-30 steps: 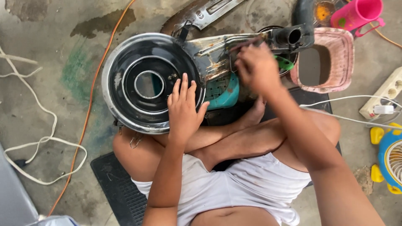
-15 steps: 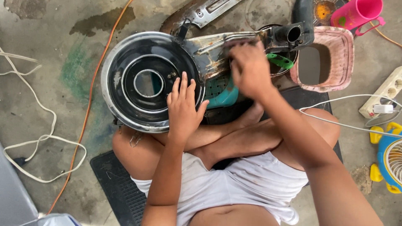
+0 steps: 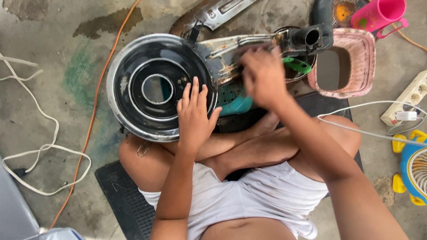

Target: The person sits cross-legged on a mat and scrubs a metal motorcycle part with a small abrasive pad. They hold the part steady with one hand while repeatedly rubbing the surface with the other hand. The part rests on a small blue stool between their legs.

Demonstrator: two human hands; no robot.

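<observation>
1. The left hand (image 3: 194, 116) lies flat, fingers spread and open, pressing on the near right rim of the round black drum (image 3: 158, 86); its grip closes on nothing.
2. The right hand (image 3: 263, 76) is blurred and rests on the rusty metal housing (image 3: 227, 55) just right of the drum; fingers curl downward, but I cannot tell whether its grip holds anything.
3. The drum is a round black shell with a chrome rim and concentric chrome rings, lying face up on the concrete floor (image 3: 53, 53), in front of the person's crossed legs.
4. Just right of the drum, under the housing, a teal plastic part (image 3: 235, 102) shows between the two hands.
5. Further right of the drum, beyond the right hand, a green handle (image 3: 297, 65) pokes out, with a black tube opening (image 3: 311, 38) above it.
6. Well right of the drum stands a pink plastic basket (image 3: 362, 62), and past it a pink mug (image 3: 378, 13).
7. Left of the drum an orange cable (image 3: 95, 106) runs down the floor, with a white cord (image 3: 44, 146) looping further left.
8. Far right of the drum lie a white power strip (image 3: 407, 100) and a blue-and-yellow toy fan (image 3: 413, 169).
9. The person sits on a black rubber mat (image 3: 122, 195), near side of the drum.
</observation>
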